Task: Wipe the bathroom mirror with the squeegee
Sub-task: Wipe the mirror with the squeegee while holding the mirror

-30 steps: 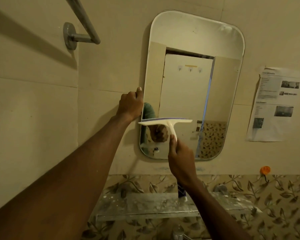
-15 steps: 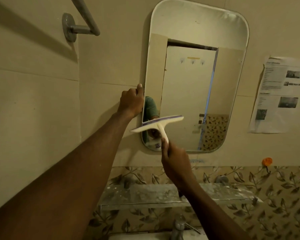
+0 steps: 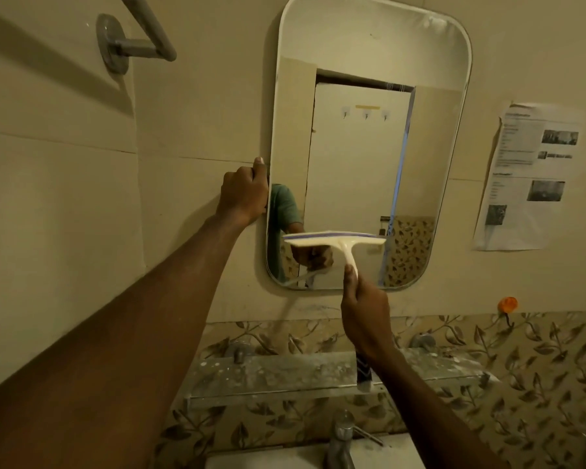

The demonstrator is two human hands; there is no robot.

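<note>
Tap (image 3: pixel 342 434) stands nearest us, low in the view at the basin, and just behind it a spattered shelf (image 3: pixel 268 374) runs along the leaf-patterned tiles. Above the shelf our right hand (image 3: pixel 366 313) is wrapped round the handle of the squeegee (image 3: pixel 335 240), fingers closed tight on it and thumb laid up the stem. The blade lies nearly level across the lower part of the mirror (image 3: pixel 369 55), left of centre, with its purple rubber edge uppermost. Whether the rubber actually presses the glass we cannot tell, though the hand's reflection sits just under it. Further out, our left hand (image 3: pixel 246 194) holds the mirror's left rim about halfway up, fingers curled round the edge and thumb tip pointing up beside it, steadying the glass. Beyond, a rail (image 3: pixel 139 45) is fixed high on the left wall and a printed sheet (image 3: pixel 528 177) hangs to the right of the mirror. We judge this to be mid-wipe, low on a pass over the left and middle of the glass, with the right strip possibly not yet done. The next move, as we see it, calls for even pressure with the blade flat, a run off the bottom rim, then a lift and a fresh start at the top, overlapping the last strip.
</note>
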